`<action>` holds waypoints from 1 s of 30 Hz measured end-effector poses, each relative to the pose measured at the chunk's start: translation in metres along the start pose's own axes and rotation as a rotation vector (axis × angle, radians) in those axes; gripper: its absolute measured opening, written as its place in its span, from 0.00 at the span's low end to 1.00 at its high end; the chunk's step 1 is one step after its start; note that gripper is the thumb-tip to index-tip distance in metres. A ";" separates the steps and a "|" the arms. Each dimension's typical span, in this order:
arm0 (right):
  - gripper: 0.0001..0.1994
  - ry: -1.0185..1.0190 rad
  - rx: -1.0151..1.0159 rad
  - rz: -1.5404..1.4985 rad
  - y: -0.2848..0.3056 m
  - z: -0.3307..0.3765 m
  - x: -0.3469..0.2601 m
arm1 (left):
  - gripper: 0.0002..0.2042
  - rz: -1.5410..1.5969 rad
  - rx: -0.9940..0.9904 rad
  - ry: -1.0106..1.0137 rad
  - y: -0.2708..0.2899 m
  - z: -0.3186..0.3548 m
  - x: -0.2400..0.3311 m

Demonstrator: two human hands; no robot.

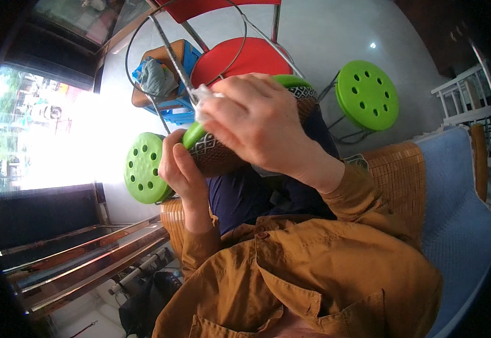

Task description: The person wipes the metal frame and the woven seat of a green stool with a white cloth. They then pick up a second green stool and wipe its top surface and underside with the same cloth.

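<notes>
A stool with a green seat [193, 135] rests upside down across my lap, its metal legs [170, 49] and ring pointing up and away. My left hand [181, 169] grips the near left rim of that seat, thumb on the edge. A crumpled white tissue or cloth [202, 101] is pinched in my right hand [257, 121], which presses it at the foot of one metal leg. Below the seat, a brown textured fabric [217, 158] with a white diamond pattern covers my knees. My right hand hides the middle of the seat.
Two more green stools with holed seats stand on the floor, one right [367, 96] and one left [144, 169]. Ahead is a red chair [231, 56]. Left of it, a blue crate [179, 115] with a woven top bears a grey cloth [158, 78]. A white rack [465, 96] stands far right.
</notes>
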State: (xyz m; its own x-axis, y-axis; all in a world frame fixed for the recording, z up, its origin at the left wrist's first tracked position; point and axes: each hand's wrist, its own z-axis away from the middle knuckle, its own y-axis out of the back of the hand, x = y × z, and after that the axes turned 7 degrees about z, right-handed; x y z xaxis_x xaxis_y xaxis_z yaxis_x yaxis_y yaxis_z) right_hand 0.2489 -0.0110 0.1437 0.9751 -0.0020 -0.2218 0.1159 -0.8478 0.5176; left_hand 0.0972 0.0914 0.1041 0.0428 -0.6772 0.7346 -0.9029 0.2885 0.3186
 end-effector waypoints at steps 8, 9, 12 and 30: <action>0.13 -0.321 0.203 -0.136 0.010 0.062 0.058 | 0.21 0.009 0.010 -0.002 0.000 0.000 0.004; 0.15 -0.431 0.217 -0.195 0.006 0.077 0.067 | 0.21 0.004 0.016 -0.008 0.000 -0.001 0.003; 0.19 -0.780 0.252 -0.463 -0.012 0.126 0.083 | 0.21 0.002 0.040 -0.012 0.000 -0.001 0.002; 0.17 -0.855 0.193 -0.614 -0.032 0.151 0.101 | 0.33 0.161 0.044 0.010 0.037 0.008 -0.037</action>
State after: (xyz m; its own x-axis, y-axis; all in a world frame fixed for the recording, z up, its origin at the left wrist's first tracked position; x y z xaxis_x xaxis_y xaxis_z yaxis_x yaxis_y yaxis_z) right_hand 0.3154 -0.0641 -0.0203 0.2946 0.1460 -0.9444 0.4371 -0.8994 -0.0027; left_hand 0.0589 0.1221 0.0841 -0.1004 -0.6176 0.7801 -0.9164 0.3627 0.1692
